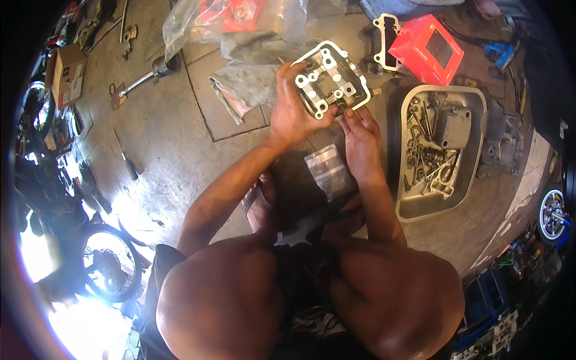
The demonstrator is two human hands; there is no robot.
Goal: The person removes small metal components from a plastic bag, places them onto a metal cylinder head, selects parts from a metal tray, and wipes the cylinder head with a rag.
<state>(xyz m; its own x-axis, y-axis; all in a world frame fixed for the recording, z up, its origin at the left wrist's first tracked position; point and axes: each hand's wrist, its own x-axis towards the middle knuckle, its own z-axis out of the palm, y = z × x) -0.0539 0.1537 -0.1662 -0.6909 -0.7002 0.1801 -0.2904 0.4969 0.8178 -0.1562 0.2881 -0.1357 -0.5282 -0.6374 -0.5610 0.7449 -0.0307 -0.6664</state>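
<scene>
My left hand (289, 114) grips a metal engine cylinder head (330, 81) by its left side, thumb along the near edge. The part is raised above the floor, its bolt holes and inner recesses facing up. My right hand (362, 133) closes its fingertips on the near right edge of the same part, close to a small dark round piece (341, 108). Whether those fingertips also hold something small is hidden. Below, between my forearms, lies a small clear zip bag (329, 171).
Right stands a metal tray (401, 180) of bolts and engine parts, with a grey casting (504, 141) beyond. A red box (425, 51) sits beside a gasket-shaped frame (387, 43). Left are a grey cloth (249, 75), screwdriver (127, 159) and long-shafted tool (144, 78). Plastic bags (234, 24) lie ahead.
</scene>
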